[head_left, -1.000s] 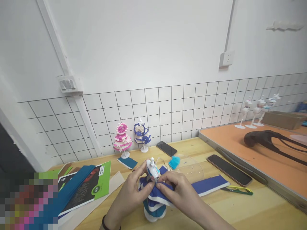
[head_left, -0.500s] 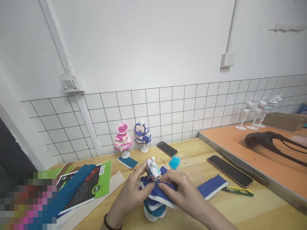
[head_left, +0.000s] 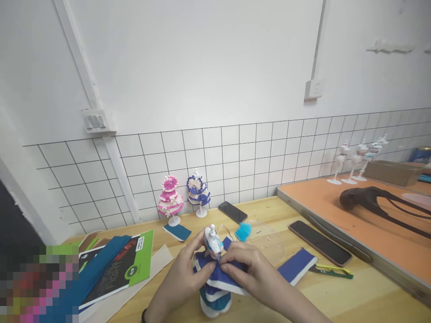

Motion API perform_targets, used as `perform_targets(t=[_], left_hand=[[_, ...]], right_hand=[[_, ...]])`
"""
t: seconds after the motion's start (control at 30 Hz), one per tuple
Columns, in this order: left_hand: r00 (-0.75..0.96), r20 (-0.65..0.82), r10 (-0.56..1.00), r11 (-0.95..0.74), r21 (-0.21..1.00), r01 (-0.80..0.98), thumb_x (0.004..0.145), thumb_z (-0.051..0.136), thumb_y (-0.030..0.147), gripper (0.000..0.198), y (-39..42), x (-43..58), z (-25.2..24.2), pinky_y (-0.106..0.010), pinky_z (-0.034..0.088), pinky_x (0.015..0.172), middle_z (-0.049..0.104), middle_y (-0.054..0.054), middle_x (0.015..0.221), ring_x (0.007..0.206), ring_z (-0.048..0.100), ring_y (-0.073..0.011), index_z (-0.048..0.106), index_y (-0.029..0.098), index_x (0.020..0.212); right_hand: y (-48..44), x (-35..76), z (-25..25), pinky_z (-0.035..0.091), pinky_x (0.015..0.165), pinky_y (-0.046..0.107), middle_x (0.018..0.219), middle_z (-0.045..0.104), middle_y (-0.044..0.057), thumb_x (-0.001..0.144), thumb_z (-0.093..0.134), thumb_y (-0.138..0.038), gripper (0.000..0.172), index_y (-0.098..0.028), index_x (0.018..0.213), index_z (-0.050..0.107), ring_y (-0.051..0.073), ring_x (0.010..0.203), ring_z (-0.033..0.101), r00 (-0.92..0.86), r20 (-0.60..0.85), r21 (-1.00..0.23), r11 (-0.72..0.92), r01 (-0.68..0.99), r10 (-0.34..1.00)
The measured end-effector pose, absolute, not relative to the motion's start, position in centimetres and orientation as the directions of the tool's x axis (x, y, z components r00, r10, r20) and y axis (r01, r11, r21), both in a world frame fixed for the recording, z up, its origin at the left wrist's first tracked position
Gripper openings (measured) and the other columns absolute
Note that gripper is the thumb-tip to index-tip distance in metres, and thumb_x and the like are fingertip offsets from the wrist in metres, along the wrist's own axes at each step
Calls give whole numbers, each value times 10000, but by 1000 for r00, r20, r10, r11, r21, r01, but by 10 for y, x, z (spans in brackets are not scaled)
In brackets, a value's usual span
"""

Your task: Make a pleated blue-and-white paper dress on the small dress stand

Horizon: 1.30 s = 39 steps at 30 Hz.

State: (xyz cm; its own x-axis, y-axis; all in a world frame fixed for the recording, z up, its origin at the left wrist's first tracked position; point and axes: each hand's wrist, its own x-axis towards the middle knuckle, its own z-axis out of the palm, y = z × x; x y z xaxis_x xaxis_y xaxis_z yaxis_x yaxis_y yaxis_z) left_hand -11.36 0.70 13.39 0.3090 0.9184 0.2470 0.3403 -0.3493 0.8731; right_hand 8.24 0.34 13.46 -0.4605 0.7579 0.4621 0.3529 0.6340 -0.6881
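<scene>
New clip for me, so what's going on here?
A person is working on a small white mannequin with both bare hands. The left hand steadies it, thumb at the waist, while the right hand pinches white-edged blue fabric against the waist front. Blue and teal layers hang below. Behind, a pink dressed figure and a blue dressed figure stand near the wall.

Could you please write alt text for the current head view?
A left hand curls around a small white mannequin while the right hand pinches blue, white-edged fabric at its waist. Behind them, a pink figure and a blue figure stand on a wooden table.
</scene>
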Motion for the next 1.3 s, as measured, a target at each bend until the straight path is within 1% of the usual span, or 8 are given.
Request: perform_targets(t=[0.2,0.43,0.63,0.97,1.03,1.13,1.2,1.3], left_hand=[[307,267,914,-366,867,336,765,582,175,671,6,-113,132,-404,321,1066,443,-85,1399,1273,408,-267,342,230,1389],[325,254,911,-363,869,336,762,575,174,651,6,-110,132,-414,325,1064,444,-72,1400,1283,396,-269,368,235,1376],[338,227,913,-357,846,396,798,543,208,667,2,-108,135,-379,294,1083,379,-79,1441,1314,351,-239,284,213,1413],[341,220,914,-359,830,427,815,532,272,617,0,-111,138,-371,272,1094,362,-86,1450,1338,302,-252,336,182,1392],[342,233,910,-372,822,431,824,529,302,604,0,-111,137,-382,276,1091,375,-96,1441,1326,327,-255,346,185,1388],[320,267,909,-394,800,453,804,571,326,596,0,-109,137,-421,305,1072,447,-95,1394,1284,391,-277,393,217,1363],[296,294,909,-407,782,472,781,605,326,589,0,-107,138,-434,343,1047,506,-88,1345,1243,442,-288,431,236,1337],[280,327,903,-427,766,481,761,626,323,543,-1,-104,143,-414,419,988,582,-77,1266,1165,521,-284,499,241,1283]], right_hand=[[6,79,132,457,693,263,767,683,22,799,612,-204,64,-184,751,648,168,741,617,-371,443,-743,566,359,816],[5,79,132,459,675,251,747,682,10,780,626,-210,51,-188,741,650,161,711,611,-348,427,-763,539,356,835],[6,81,131,452,670,249,738,678,7,775,635,-211,51,-180,736,643,161,712,615,-342,435,-753,544,370,833],[4,77,132,446,648,242,715,676,10,768,619,-176,59,-173,710,627,155,682,613,-314,457,-745,551,375,832],[4,77,132,442,646,239,710,673,5,766,618,-177,59,-174,707,624,152,679,608,-310,451,-750,544,376,837],[5,77,130,427,616,231,677,655,-4,751,620,-172,76,-174,677,605,146,651,589,-290,426,-753,514,411,857],[5,77,129,416,596,225,658,641,-9,742,622,-165,93,-173,657,587,141,633,577,-282,417,-749,502,432,864],[4,77,129,413,601,226,666,635,-8,747,622,-161,98,-175,664,573,141,641,577,-298,424,-734,517,439,855]])
